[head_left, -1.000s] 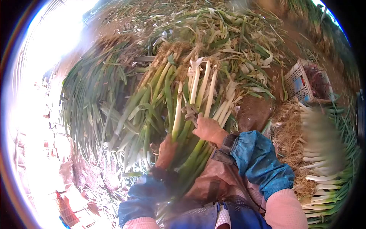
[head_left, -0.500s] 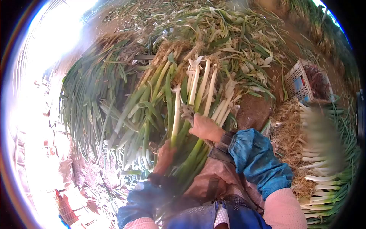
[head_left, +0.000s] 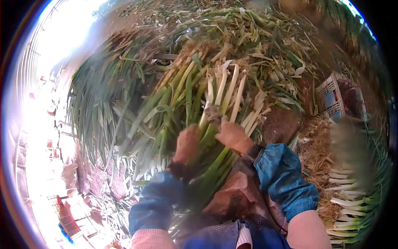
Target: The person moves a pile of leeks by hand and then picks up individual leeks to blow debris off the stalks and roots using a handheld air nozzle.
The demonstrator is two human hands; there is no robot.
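My left hand (head_left: 187, 144), slightly blurred, is closed around the green part of a leek (head_left: 204, 118), whose white stem points away from me. Just to its right, my right hand (head_left: 234, 135) has its fingers pressed together at a limp grey-brown scrap (head_left: 213, 115) that looks like withered leek skin. The scrap lies across the held leek's stem. Beyond both hands, several pale, peeled-looking leeks (head_left: 231, 89) lie side by side, roots away from me. Their green leaves (head_left: 211, 170) run back toward my lap.
Unpeeled leeks (head_left: 99, 99) are heaped at left, with leaf scraps (head_left: 248, 37) piled behind. A white plastic crate (head_left: 329, 97) stands at right. Below it, white-stemmed leeks (head_left: 346, 203) lie in a row beside dry roots or straw (head_left: 317, 162). A blurred smear covers part of that row.
My left hand has moved up and right with its leek, now close to my right hand. The leek's white stem has shifted toward the others. My right hand stays pinched at the scrap.
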